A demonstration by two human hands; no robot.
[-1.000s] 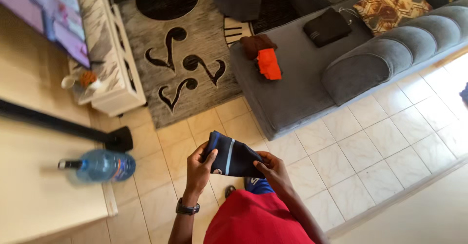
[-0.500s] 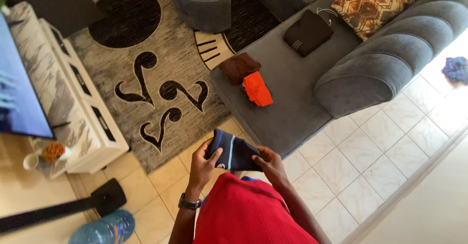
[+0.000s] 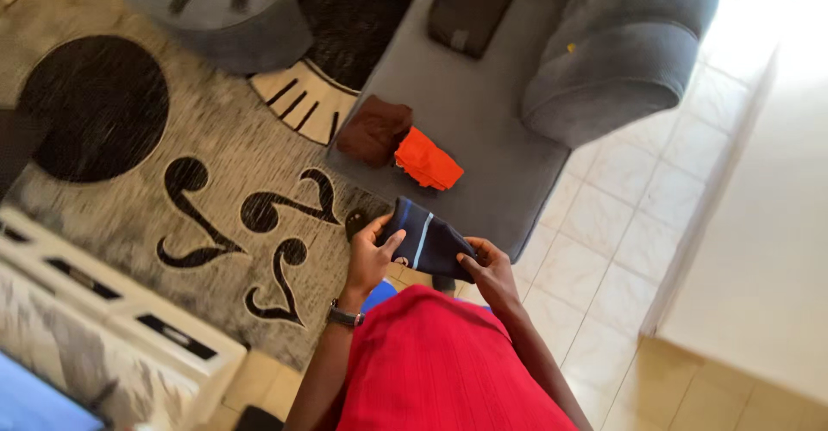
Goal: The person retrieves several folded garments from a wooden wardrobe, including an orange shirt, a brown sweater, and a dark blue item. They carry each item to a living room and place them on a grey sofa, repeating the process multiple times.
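Blurring softens the whole view, and the red shirt hides both forearms. The left hand and right hand each pinch an end of a folded navy garment with a pale stripe, held just short of the grey sofa.
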